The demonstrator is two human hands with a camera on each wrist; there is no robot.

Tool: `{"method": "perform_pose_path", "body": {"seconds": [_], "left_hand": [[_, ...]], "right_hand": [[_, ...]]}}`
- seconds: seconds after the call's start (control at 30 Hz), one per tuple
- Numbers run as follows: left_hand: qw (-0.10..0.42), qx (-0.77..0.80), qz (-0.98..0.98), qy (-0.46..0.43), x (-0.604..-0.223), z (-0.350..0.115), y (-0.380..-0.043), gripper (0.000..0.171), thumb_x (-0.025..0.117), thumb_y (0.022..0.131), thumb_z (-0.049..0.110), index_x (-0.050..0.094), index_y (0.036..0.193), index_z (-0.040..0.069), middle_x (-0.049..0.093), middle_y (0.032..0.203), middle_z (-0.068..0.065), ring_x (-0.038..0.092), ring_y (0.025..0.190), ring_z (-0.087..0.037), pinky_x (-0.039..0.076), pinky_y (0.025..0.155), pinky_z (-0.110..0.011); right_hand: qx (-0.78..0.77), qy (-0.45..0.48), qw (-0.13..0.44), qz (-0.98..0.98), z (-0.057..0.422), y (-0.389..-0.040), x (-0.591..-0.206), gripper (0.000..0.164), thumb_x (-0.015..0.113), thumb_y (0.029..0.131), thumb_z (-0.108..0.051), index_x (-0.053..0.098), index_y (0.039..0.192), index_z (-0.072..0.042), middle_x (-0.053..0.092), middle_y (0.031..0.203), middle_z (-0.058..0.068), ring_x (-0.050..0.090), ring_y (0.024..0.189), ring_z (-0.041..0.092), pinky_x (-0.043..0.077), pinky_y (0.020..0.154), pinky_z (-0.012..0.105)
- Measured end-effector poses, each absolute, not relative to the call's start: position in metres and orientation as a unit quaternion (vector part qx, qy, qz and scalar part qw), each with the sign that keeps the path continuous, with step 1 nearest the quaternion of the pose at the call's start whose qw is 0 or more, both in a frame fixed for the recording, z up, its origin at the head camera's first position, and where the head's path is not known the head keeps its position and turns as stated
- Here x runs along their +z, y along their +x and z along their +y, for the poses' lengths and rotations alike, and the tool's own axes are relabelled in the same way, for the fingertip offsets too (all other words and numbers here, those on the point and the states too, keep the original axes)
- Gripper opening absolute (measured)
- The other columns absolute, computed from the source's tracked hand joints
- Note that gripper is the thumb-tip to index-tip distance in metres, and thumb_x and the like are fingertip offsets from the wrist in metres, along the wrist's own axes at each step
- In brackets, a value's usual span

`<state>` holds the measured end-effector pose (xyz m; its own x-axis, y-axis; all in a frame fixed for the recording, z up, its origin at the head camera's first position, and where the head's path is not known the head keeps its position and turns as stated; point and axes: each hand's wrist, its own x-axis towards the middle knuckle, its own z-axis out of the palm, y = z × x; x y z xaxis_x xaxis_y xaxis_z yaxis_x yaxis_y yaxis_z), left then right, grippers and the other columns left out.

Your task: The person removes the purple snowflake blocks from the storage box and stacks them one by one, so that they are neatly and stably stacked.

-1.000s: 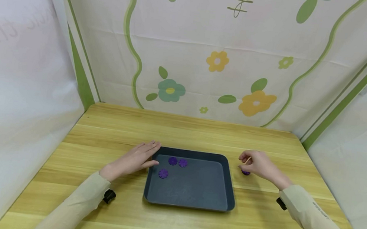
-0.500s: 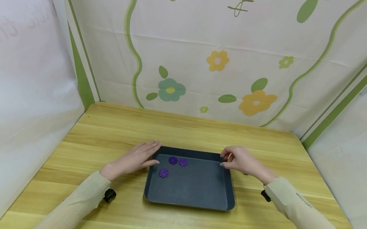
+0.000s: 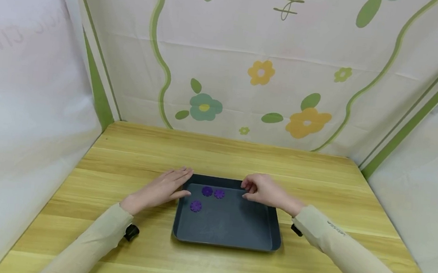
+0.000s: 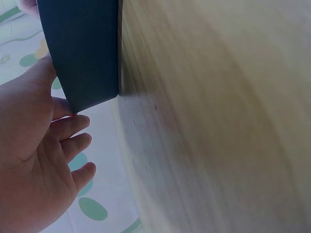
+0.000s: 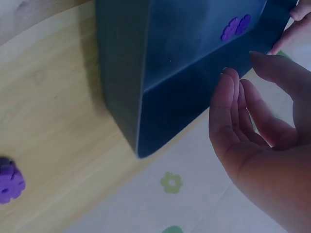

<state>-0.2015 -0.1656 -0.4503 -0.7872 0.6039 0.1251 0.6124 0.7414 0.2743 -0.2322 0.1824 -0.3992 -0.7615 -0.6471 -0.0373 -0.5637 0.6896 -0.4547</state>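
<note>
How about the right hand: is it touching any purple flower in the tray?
Apart: the head view shows bare tray between the right hand and the nearest purple flower.

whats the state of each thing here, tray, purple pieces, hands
Tray: right way up on table
Three purple pieces: inside tray
Purple outside tray: on table, count unclear
Left hand: touching tray's far left corner
Right hand: curled, above tray, contents unclear

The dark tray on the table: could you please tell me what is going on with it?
A person's left hand touches the dark tray at its far left corner; the right hand is over the tray's far right part, and I cannot tell whether it holds anything. Three purple flower-shaped pieces lie inside; at least one more purple piece lies on the table outside.
</note>
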Motion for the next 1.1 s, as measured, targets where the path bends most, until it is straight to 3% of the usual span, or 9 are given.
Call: {"method": "perform_pose_path", "body": {"seconds": [0.33,0.63,0.8,1.1], "left_hand": [[0.010,-0.147,-0.933,-0.329,-0.449,-0.164,-0.202,0.070,0.052,0.101,0.044,0.033,0.154,0.002,0.035,0.160,-0.016,0.033,0.150,-0.033,0.030,0.121,-0.056],[0.021,-0.145,-0.932,-0.332,-0.447,-0.164,-0.201,0.068,0.054,0.101,0.041,0.035,0.153,0.000,0.037,0.158,-0.018,0.035,0.148,-0.036,0.032,0.119,-0.058],[0.020,-0.150,-0.932,-0.331,-0.447,-0.164,-0.201,0.068,0.054,0.101,0.040,0.036,0.153,0.000,0.037,0.158,-0.019,0.035,0.148,-0.036,0.031,0.119,-0.058],[0.007,-0.150,-0.934,-0.324,-0.446,-0.165,-0.200,0.069,0.054,0.101,0.042,0.034,0.154,0.002,0.036,0.159,-0.017,0.033,0.149,-0.034,0.029,0.121,-0.057]], "right_hand": [[-0.223,-0.341,0.105,0.907,0.161,-0.236,-0.405,0.025,0.076,0.087,-0.013,0.070,0.108,0.000,0.072,0.100,0.012,0.066,0.080,0.011,0.058,0.072,0.024],[-0.232,-0.378,0.071,0.894,0.144,-0.236,-0.413,0.024,0.076,0.083,-0.008,0.069,0.102,0.004,0.071,0.092,0.014,0.066,0.074,0.011,0.058,0.067,0.023],[-0.234,-0.368,0.099,0.895,0.137,-0.235,-0.418,0.026,0.076,0.084,-0.010,0.069,0.106,0.004,0.072,0.098,0.015,0.067,0.077,0.012,0.057,0.068,0.022],[-0.216,-0.379,0.100,0.894,0.127,-0.236,-0.424,0.029,0.079,0.083,-0.011,0.070,0.106,0.005,0.072,0.099,0.016,0.069,0.075,0.016,0.057,0.066,0.020]]}}
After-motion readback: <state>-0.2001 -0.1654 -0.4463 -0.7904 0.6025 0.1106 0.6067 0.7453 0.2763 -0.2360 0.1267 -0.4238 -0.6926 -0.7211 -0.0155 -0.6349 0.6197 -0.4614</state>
